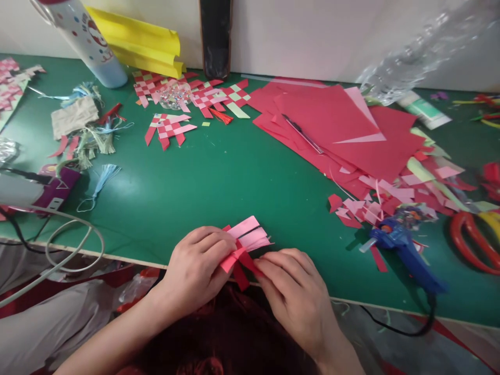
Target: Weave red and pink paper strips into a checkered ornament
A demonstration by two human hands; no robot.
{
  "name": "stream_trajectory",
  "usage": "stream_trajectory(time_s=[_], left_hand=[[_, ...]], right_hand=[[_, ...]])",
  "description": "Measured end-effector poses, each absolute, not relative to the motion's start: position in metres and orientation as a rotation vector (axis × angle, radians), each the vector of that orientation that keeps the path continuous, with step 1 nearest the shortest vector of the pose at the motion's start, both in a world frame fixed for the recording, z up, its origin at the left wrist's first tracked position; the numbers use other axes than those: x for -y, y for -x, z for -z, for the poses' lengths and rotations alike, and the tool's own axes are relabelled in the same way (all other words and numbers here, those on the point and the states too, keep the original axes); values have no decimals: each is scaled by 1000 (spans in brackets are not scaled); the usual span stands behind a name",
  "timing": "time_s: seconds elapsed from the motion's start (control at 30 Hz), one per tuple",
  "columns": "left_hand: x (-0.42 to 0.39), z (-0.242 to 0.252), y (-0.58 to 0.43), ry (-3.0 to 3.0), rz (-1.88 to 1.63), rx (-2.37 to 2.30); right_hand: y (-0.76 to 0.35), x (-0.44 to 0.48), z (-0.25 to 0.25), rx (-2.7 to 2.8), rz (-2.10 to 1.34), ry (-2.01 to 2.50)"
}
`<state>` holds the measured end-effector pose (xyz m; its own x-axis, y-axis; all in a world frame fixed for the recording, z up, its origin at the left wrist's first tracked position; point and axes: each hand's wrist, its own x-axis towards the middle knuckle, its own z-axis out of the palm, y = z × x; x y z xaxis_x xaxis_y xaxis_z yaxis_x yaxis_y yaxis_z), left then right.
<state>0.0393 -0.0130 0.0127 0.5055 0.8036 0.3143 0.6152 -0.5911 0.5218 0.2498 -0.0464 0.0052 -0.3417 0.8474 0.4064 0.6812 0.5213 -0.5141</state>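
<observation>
Near the table's front edge, my left hand (203, 265) is closed around a small piece of interlaced pink and red paper strips (250, 234). Pink strips fan out from it to the upper right, and red strips hang down on the near side. My right hand (295, 291) pinches the end of one red strip (249, 260) between thumb and fingers. The fingers of the left hand hide part of the strips. Finished-looking woven red, pink and green paper pieces (167, 127) lie farther back on the green table (219, 177).
At right are a stack of red paper (328, 120) with a pen (302, 134) on it, paper scraps (363, 208), a blue glue gun (408, 252) and scissors (469, 242). Tassels (102, 182), a bottle (91, 47) and a power strip (58, 187) with cables stand or lie left.
</observation>
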Motion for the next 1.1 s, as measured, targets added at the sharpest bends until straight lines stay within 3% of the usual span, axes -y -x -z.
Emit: stream_trajectory(time_s=[0.3, 1.1], left_hand=[[9, -12, -36, -2355, -835, -1117], [13, -8, -37, -2386, -783, -1139]], right_hand=[[-243, 37, -8, 2014, -335, 1376], [-257, 43, -1, 2185, -388, 1222]])
